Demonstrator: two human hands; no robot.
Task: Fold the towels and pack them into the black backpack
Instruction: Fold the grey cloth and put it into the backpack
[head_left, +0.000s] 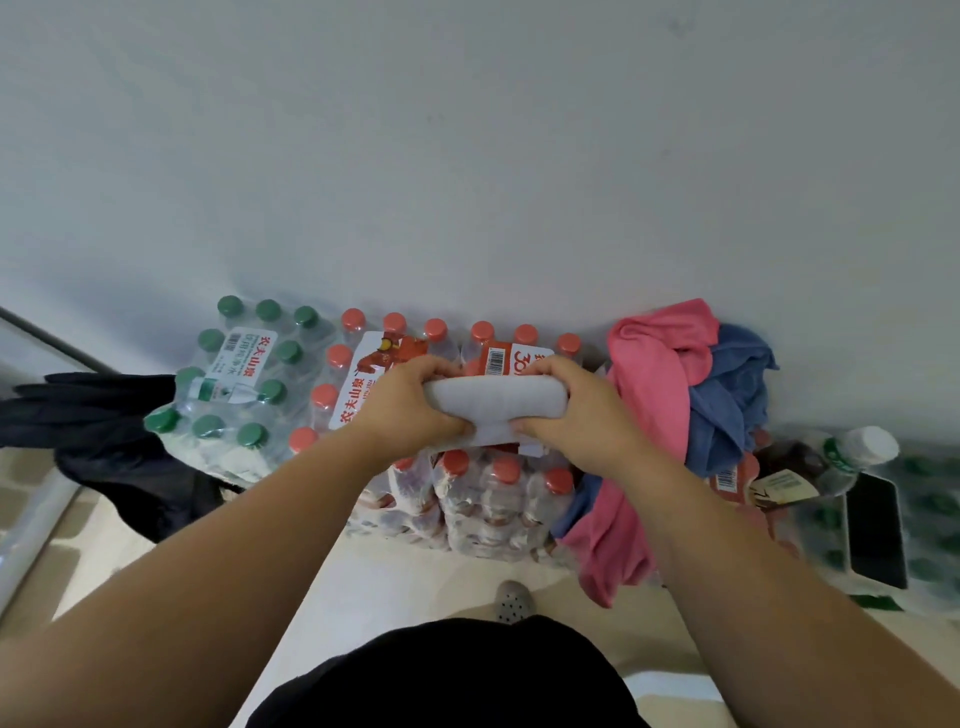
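Rising behind everything, a pale wall (467, 156) fills the upper view. Against its base stand shrink-wrapped packs of bottled water: red-capped packs (488, 499) in the middle, a green-capped pack (234, 384) just beside them on the left. The black backpack (104, 415) lies limp at the far left, touching the green-capped pack. A pink towel (654, 364) and a blue towel (727, 405) lie unfolded in a heap on the packs at the right, the pink one hanging down the front. The white towel (498, 397), rolled up, is held over the red-capped packs; whether it rests on them cannot be told. The left hand (410, 405) grips its left end and the right hand (576, 410) its right end, fingers curled over the top. A phone (875, 530) lies at the far right. One grey shoe (513, 603) shows on the floor.
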